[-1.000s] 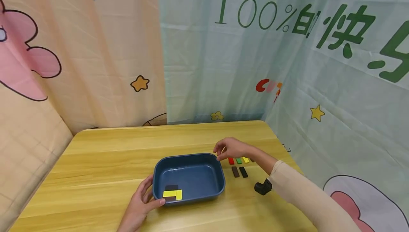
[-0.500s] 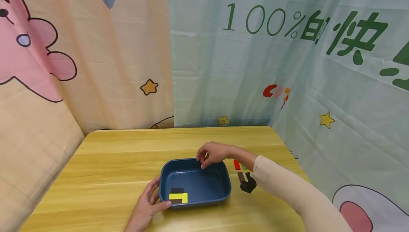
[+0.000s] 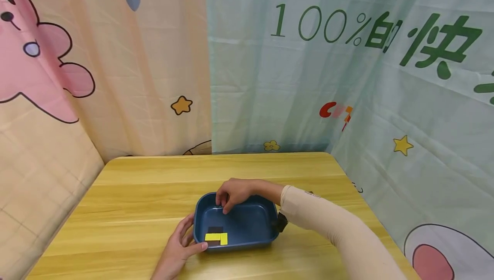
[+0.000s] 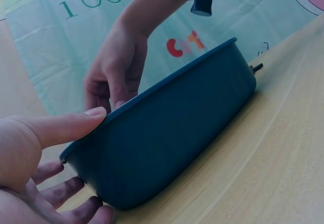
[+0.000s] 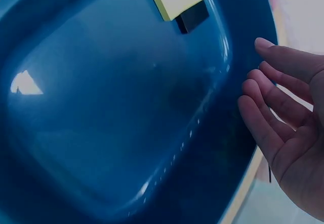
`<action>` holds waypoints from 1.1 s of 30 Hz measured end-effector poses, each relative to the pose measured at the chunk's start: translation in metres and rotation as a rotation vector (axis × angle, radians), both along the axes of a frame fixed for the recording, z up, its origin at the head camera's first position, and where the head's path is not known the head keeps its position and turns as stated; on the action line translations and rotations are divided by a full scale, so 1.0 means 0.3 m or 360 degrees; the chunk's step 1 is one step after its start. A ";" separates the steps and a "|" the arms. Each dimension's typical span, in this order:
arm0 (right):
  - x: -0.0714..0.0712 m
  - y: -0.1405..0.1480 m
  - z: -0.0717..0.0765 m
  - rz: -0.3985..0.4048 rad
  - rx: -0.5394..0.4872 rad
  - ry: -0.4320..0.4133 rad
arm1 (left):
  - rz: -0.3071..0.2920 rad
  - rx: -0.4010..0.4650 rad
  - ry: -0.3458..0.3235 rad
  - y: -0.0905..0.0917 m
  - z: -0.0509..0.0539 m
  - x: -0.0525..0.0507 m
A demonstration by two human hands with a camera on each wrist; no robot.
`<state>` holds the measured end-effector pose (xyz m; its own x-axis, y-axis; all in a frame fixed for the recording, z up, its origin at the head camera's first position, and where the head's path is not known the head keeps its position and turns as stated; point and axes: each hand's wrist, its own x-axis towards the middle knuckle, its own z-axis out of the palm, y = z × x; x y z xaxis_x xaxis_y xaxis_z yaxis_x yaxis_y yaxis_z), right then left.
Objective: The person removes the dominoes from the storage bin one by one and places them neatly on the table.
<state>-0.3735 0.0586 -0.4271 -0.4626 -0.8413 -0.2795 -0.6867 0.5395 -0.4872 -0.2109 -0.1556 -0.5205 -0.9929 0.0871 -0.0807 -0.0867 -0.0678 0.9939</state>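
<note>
A dark blue rectangular basin (image 3: 247, 245) stands on the wooden table. My left hand (image 3: 175, 248) grips its near left corner, thumb on the rim and fingers against the outer wall, as the left wrist view shows. Yellow blocks (image 3: 213, 237) lie flat inside that corner, between a black block (image 3: 215, 230) and a dark brown block (image 3: 213, 243). My right hand (image 3: 234, 192) hovers over the basin's far left part, fingers bent downward. From the right wrist view, thumb and fingers of the right hand (image 5: 288, 102) are apart, with nothing visible between them.
The table (image 3: 135, 185) extends around the basin. A black device (image 3: 281, 223) is worn at the right wrist. The right sleeve (image 3: 328, 218) covers the area right of the basin. Printed curtains (image 3: 270, 78) hang behind the table and along its sides.
My right hand has moved left from beside the basin's far right corner to over its far left part. The small coloured blocks right of the basin are now hidden behind the arm.
</note>
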 end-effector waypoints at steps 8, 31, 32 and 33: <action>0.016 -0.077 -0.080 0.0105 0.0094 0.0024 | -0.0046 0.0077 0.0012 0.005 -0.012 0.001; 0.050 -0.132 -0.159 0.0289 0.0099 -0.0038 | -0.0030 0.0093 -0.0026 -0.014 -0.009 0.007; 0.049 -0.129 -0.159 0.0286 0.0089 -0.0050 | -0.0028 0.0091 -0.0024 -0.014 -0.009 0.007; 0.048 -0.127 -0.158 0.0282 0.0081 -0.0061 | -0.0026 0.0089 -0.0024 -0.014 -0.010 0.007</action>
<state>-0.3592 0.0205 -0.4746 -0.2965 -0.8932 -0.3382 -0.7546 0.4361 -0.4902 -0.2088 -0.1597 -0.5235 -0.9901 0.1080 -0.0899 -0.1029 -0.1215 0.9872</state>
